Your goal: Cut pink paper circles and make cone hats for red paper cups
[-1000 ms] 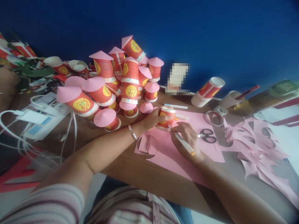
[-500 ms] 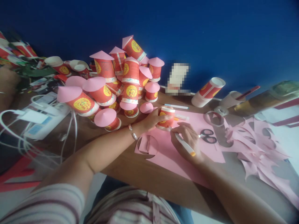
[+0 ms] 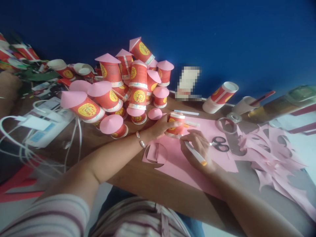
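My left hand (image 3: 164, 126) is wrapped round a red paper cup (image 3: 176, 129) with a yellow emblem and pale rims. The cup stands on a pink paper sheet (image 3: 192, 171). Between the fingers of my right hand (image 3: 198, 146) is a white marker (image 3: 196, 154) with an orange end, its tip side close to the cup's lower right edge. Whether the tip touches the cup or the paper I cannot tell. Black-handled scissors (image 3: 220, 144) lie just right of my right hand. Left of the sheet's middle rests a clear round piece (image 3: 157, 153) on pink paper.
Several red cups with pink cone tops (image 3: 108, 70) are piled at the back left. A white power strip (image 3: 50, 126) with cables lies further left. To the right are a tape roll (image 3: 225, 125), pink paper scraps (image 3: 269, 151) and stacked cups (image 3: 220, 97). A blue wall (image 3: 222, 39) closes the back.
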Available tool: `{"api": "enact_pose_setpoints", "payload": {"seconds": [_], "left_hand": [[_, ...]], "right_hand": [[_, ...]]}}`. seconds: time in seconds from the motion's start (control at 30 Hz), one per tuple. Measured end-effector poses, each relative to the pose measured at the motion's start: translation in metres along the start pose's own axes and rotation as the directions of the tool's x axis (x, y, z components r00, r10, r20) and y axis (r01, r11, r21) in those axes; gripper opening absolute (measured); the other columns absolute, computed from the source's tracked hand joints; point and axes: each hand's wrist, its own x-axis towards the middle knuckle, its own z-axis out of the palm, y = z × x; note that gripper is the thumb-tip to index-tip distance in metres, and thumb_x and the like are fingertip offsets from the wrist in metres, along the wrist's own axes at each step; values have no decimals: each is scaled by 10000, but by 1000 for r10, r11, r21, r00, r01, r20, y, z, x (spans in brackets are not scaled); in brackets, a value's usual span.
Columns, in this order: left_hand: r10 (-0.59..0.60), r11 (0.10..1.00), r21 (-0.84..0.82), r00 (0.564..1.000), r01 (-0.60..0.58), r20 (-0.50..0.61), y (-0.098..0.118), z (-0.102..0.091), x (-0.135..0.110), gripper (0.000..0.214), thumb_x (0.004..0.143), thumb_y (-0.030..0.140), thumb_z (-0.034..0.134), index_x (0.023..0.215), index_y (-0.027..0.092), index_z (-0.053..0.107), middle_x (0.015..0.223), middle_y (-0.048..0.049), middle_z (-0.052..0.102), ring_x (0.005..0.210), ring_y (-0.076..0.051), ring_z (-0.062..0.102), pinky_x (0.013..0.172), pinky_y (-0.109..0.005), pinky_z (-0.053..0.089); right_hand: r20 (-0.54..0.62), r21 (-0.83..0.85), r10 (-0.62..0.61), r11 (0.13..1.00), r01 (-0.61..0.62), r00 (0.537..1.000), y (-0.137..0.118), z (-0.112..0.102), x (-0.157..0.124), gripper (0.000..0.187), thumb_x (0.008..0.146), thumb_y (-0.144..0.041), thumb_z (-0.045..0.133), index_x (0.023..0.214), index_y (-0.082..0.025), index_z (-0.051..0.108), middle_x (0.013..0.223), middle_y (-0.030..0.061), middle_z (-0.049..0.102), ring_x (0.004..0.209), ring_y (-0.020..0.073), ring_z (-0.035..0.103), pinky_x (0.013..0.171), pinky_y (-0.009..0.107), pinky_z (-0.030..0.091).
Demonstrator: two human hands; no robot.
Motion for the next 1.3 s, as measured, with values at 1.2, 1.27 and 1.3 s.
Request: {"api": "enact_pose_setpoints", "payload": {"seconds": [1.2, 1.27, 1.3], "left_hand": [[40, 999, 28, 999, -40, -3, 2, 1, 1, 394, 779, 384, 827, 1054, 152, 666, 951, -58, 658, 816, -144, 627, 724, -256, 521], [39, 999, 27, 999, -38, -12, 2, 1, 1, 402, 776, 383, 829, 1064, 153, 668, 956, -62, 667, 814, -145, 630, 726, -259, 523], [42, 999, 28, 999, -42, -18, 2, 2, 1, 404, 774, 382, 830, 1065, 152, 671, 952, -63, 670, 811, -144, 631, 727, -260, 524]], "right_hand": [[15, -33, 37, 999, -36, 999, -3, 1, -2, 217, 834, -39, 608, 826, -253, 569, 650, -53, 601, 644, 167, 659, 740, 356, 597], [17, -31, 33, 999, -33, 999, -3, 1, -1, 220, 833, -36, 603, 829, -253, 570, 648, -54, 599, 645, 167, 660, 744, 359, 598], [20, -30, 32, 999, -32, 999, -3, 1, -1, 219, 835, -36, 601, 831, -253, 571, 648, -54, 599, 645, 167, 661, 748, 360, 598]]}}
